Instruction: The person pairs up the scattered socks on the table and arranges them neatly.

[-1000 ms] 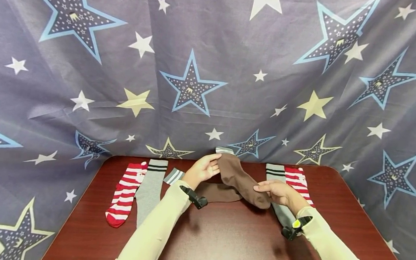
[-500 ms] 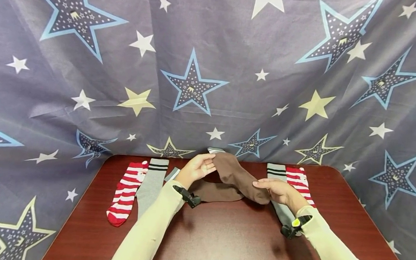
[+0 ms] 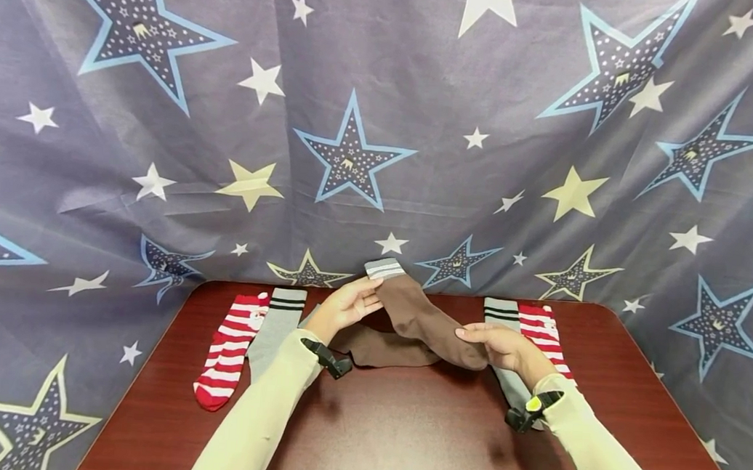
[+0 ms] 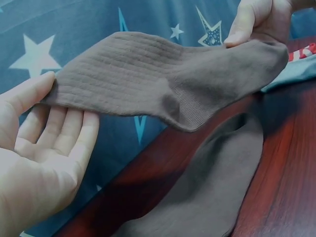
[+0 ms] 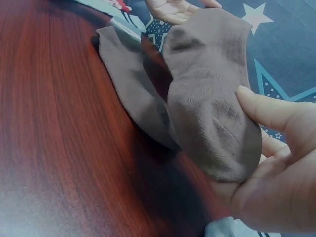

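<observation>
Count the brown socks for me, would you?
2. One brown sock is held up between the left hand and right hand; the other brown sock lies on the table below it. Anything underneath would be hidden.

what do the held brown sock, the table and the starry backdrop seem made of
Held brown sock: soft-looking matte knit, perhaps cotton, judging by the fine ribs on its leg.
Table: probably wood or wood-look laminate, smooth with a slight sheen, from its streaky grain and pale reflection.
Starry backdrop: likely printed cloth, mostly matte, since it hangs in soft folds and creases.
</observation>
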Action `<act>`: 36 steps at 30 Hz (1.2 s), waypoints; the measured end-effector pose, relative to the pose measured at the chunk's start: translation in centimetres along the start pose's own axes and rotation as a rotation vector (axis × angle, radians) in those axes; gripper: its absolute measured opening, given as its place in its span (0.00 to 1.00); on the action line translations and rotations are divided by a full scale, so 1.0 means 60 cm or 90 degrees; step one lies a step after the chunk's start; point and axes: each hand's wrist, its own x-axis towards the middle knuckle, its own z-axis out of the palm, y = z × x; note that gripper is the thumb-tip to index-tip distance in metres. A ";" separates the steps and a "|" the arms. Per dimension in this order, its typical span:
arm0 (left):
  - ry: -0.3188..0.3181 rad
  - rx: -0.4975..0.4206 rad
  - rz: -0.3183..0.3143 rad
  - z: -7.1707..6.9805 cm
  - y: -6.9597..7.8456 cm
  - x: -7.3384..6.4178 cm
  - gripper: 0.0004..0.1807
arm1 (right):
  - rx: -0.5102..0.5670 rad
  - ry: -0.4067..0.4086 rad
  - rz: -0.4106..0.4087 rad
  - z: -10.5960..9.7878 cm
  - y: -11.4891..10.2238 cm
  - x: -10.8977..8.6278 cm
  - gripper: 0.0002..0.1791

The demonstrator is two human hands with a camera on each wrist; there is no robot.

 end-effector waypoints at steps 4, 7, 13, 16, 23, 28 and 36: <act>-0.006 0.010 0.012 -0.008 0.006 -0.005 0.09 | -0.007 -0.027 -0.004 -0.002 -0.001 0.005 0.19; -0.007 0.015 0.014 -0.011 0.011 -0.009 0.09 | -0.007 -0.036 -0.002 -0.003 -0.003 0.009 0.17; -0.009 0.032 0.022 -0.022 0.019 -0.015 0.11 | -0.008 -0.073 -0.012 -0.003 -0.011 0.007 0.16; -0.008 0.039 0.027 -0.028 0.024 -0.019 0.12 | -0.004 -0.091 -0.020 -0.002 -0.014 0.005 0.18; -0.015 0.027 0.029 -0.037 0.033 -0.033 0.12 | 0.001 -0.091 -0.033 0.000 -0.020 0.002 0.19; -0.015 0.030 0.034 -0.043 0.041 -0.045 0.17 | 0.011 -0.070 -0.019 -0.002 -0.022 0.006 0.20; -0.020 0.061 0.024 -0.058 0.043 -0.052 0.16 | 0.021 -0.038 -0.010 -0.007 -0.023 0.004 0.21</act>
